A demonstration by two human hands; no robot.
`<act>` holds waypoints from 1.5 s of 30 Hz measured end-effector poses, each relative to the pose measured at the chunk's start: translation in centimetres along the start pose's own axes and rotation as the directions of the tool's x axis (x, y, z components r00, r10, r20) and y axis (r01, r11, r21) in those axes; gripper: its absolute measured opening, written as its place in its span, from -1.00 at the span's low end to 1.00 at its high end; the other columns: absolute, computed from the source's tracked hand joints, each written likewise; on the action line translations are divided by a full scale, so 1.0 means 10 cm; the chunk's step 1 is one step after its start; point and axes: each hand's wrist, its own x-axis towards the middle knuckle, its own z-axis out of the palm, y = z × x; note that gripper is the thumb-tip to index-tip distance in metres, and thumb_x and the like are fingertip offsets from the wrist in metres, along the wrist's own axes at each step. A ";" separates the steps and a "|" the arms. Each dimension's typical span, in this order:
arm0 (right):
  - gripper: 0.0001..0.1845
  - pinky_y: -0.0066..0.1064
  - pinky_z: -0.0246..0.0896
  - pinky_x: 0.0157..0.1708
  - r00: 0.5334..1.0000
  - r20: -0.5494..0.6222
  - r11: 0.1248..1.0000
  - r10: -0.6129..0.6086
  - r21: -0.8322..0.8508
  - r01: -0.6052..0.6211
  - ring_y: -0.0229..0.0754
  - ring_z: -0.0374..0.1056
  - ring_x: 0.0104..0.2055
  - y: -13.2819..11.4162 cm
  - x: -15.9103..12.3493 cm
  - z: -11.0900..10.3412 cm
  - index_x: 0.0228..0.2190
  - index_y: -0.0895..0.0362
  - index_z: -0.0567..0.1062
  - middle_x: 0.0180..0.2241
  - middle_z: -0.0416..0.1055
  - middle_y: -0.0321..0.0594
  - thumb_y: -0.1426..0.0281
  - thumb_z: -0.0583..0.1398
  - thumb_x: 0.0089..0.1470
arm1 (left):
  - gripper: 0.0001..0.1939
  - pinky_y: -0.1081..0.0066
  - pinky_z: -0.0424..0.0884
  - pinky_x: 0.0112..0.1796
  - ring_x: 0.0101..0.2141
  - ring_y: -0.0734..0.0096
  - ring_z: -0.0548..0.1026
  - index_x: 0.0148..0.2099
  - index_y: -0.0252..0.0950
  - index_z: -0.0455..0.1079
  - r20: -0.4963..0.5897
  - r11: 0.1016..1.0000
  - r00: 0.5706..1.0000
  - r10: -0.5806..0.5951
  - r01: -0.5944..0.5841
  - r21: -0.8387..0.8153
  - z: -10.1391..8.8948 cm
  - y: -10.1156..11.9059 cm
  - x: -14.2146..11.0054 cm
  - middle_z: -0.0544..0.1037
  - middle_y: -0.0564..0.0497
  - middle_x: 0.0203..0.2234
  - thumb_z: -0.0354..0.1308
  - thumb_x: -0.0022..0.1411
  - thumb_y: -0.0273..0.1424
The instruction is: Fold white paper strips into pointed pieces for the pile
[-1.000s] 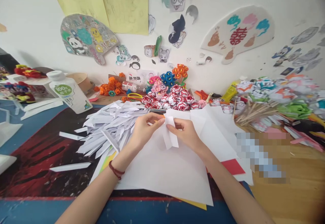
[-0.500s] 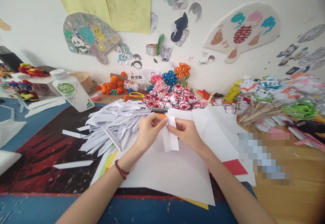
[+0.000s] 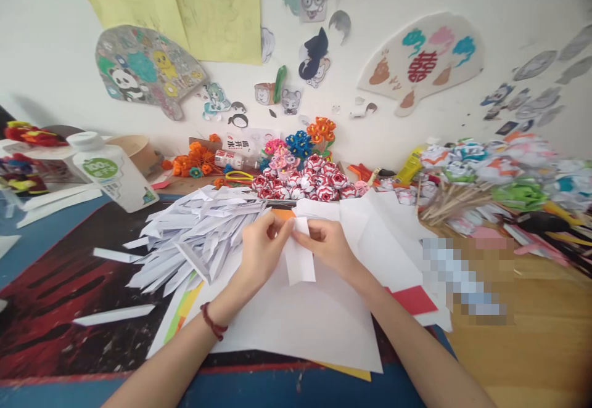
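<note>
A creased white paper strip (image 3: 301,264) stands roughly upright between my hands. My left hand (image 3: 263,241) pinches its left edge near the upper part, thumb and fingertips together. From the right, my right hand (image 3: 329,243) grips the same strip, its thumb lying on the front and its fingers curled behind. Below them lies a large white paper sheet (image 3: 296,322), over coloured sheets whose edges stick out. To the left is a heap of folded white paper strips (image 3: 198,229), with several loose ones beside it.
A white bottle (image 3: 113,174) stands at the back left. Red-and-white paper flowers (image 3: 314,180) and orange flowers (image 3: 197,158) line the wall. Wooden sticks (image 3: 451,201) and more paper flowers (image 3: 481,161) lie at right, near a red paper piece (image 3: 415,301).
The view has shifted slightly, so the scene sits further left. Both hands still hold the paper strip, with little change in their grip.
</note>
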 end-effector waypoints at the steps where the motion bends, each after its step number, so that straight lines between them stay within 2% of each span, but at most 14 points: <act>1: -0.60 -0.45 0.14 -0.56 1.000 -0.010 1.000 -0.002 -0.005 0.002 -0.24 0.25 -0.51 0.01 0.01 0.00 -0.52 0.18 0.48 -0.55 0.34 -0.27 0.07 0.22 -0.02 | -0.70 0.47 0.16 -0.48 -0.56 0.54 0.24 -0.50 -0.32 0.30 0.004 1.000 1.000 0.002 -0.002 0.019 0.00 0.00 0.01 0.38 0.11 -0.62 0.09 0.21 -0.24; 4: -0.60 -0.45 0.12 -0.56 1.000 -0.015 0.999 0.009 -0.033 -0.009 -0.22 0.26 -0.48 0.03 0.03 -0.02 -0.51 0.18 0.49 -0.55 0.33 -0.26 0.07 0.22 -0.03 | -0.72 0.47 0.18 -0.46 -0.55 0.52 0.28 -0.48 -0.31 0.34 0.073 0.998 0.997 0.025 -0.029 0.051 -0.03 -0.02 0.05 0.41 0.10 -0.60 0.09 0.20 -0.24; 8: -0.61 -0.46 0.11 -0.54 1.000 0.021 0.999 0.003 -0.051 -0.002 -0.22 0.25 -0.46 0.04 0.05 -0.06 -0.51 0.19 0.49 -0.55 0.33 -0.27 0.08 0.21 -0.03 | -0.76 0.48 0.23 -0.45 -0.48 0.48 0.36 -0.36 -0.30 0.41 0.203 0.999 0.978 0.039 -0.032 -0.037 -0.07 -0.06 0.12 0.49 0.05 -0.48 0.10 0.19 -0.22; 11: -0.63 -0.48 0.10 -0.53 0.997 0.074 0.999 -0.002 -0.045 0.006 -0.25 0.23 -0.47 0.03 0.05 -0.09 -0.52 0.19 0.48 -0.53 0.32 -0.29 0.11 0.20 -0.01 | -0.76 0.49 0.24 -0.46 -0.47 0.47 0.37 -0.34 -0.30 0.41 0.240 0.996 0.970 0.036 -0.015 -0.086 -0.09 -0.08 0.14 0.50 0.04 -0.46 0.10 0.18 -0.21; 18: -0.64 -0.49 0.04 -0.55 0.994 0.108 0.998 -0.024 -0.055 0.030 -0.29 0.17 -0.51 0.00 0.05 -0.14 -0.55 0.20 0.47 -0.56 0.27 -0.32 0.12 0.23 -0.04 | -0.75 0.49 0.26 -0.43 -0.45 0.47 0.37 -0.34 -0.30 0.39 0.264 0.992 0.964 0.023 0.011 -0.128 -0.08 -0.08 0.13 0.46 0.05 -0.48 0.10 0.19 -0.21; 26: -0.65 -0.47 0.04 -0.57 0.995 0.103 0.998 0.015 -0.066 -0.008 -0.25 0.20 -0.50 -0.04 0.04 -0.15 -0.56 0.18 0.47 -0.60 0.27 -0.31 0.12 0.24 -0.07 | -0.76 0.47 0.28 -0.38 -0.42 0.45 0.38 -0.36 -0.31 0.39 0.268 0.989 0.961 0.070 -0.031 -0.145 -0.11 -0.02 0.12 0.47 0.03 -0.46 0.08 0.21 -0.23; 31: -0.63 -0.47 0.04 -0.57 0.997 0.073 1.000 0.014 -0.027 -0.012 -0.25 0.22 -0.50 -0.05 0.04 -0.15 -0.59 0.19 0.45 -0.60 0.29 -0.32 0.12 0.24 -0.08 | -0.72 0.47 0.28 -0.41 -0.43 0.43 0.39 -0.33 -0.30 0.41 0.275 0.994 0.958 0.087 -0.068 -0.080 -0.09 -0.02 0.14 0.51 0.01 -0.44 0.03 0.24 -0.20; 38: -0.63 -0.47 0.06 -0.57 0.997 0.069 0.999 0.014 0.030 -0.016 -0.26 0.22 -0.51 -0.05 0.03 -0.12 -0.55 0.21 0.48 -0.59 0.30 -0.31 0.11 0.25 -0.09 | -0.77 0.46 0.21 -0.45 -0.51 0.48 0.31 -0.39 -0.30 0.35 0.264 0.986 0.952 0.154 -0.167 0.027 -0.08 0.02 0.11 0.41 0.06 -0.53 0.00 0.26 -0.32; 42: -0.64 -0.46 0.10 -0.55 0.999 0.032 0.993 0.033 0.112 -0.037 -0.25 0.24 -0.50 -0.05 0.03 -0.13 -0.50 0.21 0.49 -0.55 0.34 -0.28 0.12 0.26 -0.10 | -0.77 0.46 0.20 -0.45 -0.49 0.47 0.32 -0.37 -0.30 0.34 0.279 0.989 0.951 0.134 -0.146 0.024 -0.07 0.04 0.09 0.41 0.05 -0.51 -0.03 0.28 -0.32; 45: -0.66 -0.45 0.10 -0.56 0.998 -0.002 0.990 0.056 0.127 -0.056 -0.25 0.23 -0.51 -0.04 0.03 -0.15 -0.53 0.20 0.47 -0.56 0.32 -0.28 0.14 0.27 -0.10 | -0.77 0.46 0.20 -0.44 -0.49 0.48 0.30 -0.38 -0.30 0.32 0.287 0.984 0.942 0.172 -0.176 -0.011 -0.07 0.06 0.07 0.38 0.06 -0.53 -0.04 0.28 -0.34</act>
